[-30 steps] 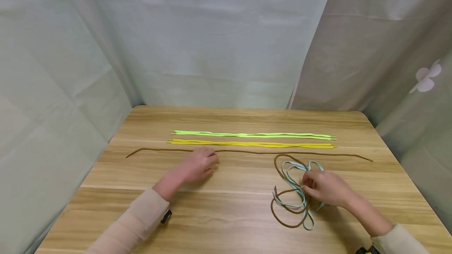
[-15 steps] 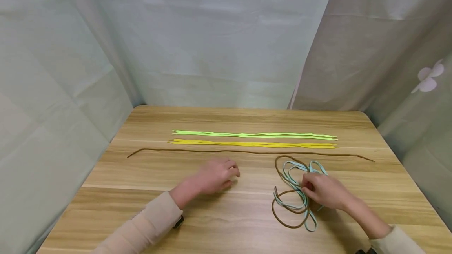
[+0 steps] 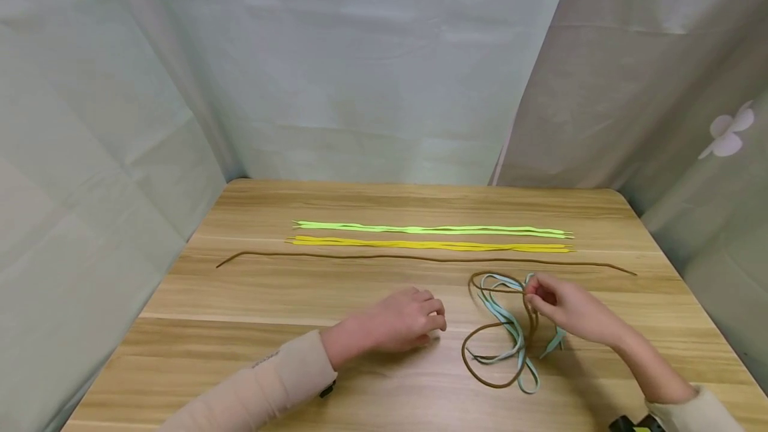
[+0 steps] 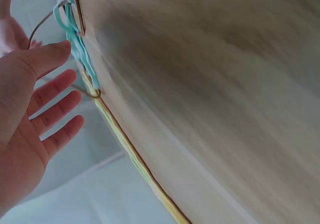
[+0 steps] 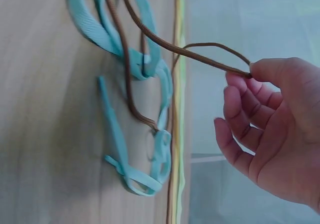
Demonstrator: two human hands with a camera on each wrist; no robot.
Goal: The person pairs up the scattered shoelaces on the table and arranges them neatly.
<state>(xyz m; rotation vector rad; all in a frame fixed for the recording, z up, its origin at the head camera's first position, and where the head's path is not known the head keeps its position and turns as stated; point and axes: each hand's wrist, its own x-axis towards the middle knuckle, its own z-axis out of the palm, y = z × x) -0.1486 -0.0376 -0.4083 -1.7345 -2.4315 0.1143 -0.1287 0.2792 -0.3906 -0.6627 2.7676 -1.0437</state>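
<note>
A brown shoelace [image 5: 185, 52] rises from the tangle, its loop pinched between the thumb and index finger of my right hand [image 3: 570, 309]. Light blue shoelaces [image 3: 507, 319] lie loosely coiled on the table, wound in with the brown one. My left hand [image 3: 408, 322] hovers over the wood to the left of the tangle, fingers relaxed and slightly bent, holding nothing. In the left wrist view, its fingers [image 4: 55, 106] are spread apart.
Stretched straight across the table [image 3: 252, 365] are green shoelaces [image 3: 414, 229], yellow shoelaces [image 3: 414, 244] and a single brown shoelace [image 3: 384, 257]. Pale curtains [image 3: 360, 85] hang behind and at both sides.
My left hand has moved from the straight brown shoelace rightward and nearer, toward the tangle. My right hand has lifted slightly, drawing the brown shoelace up out of the blue ones.
</note>
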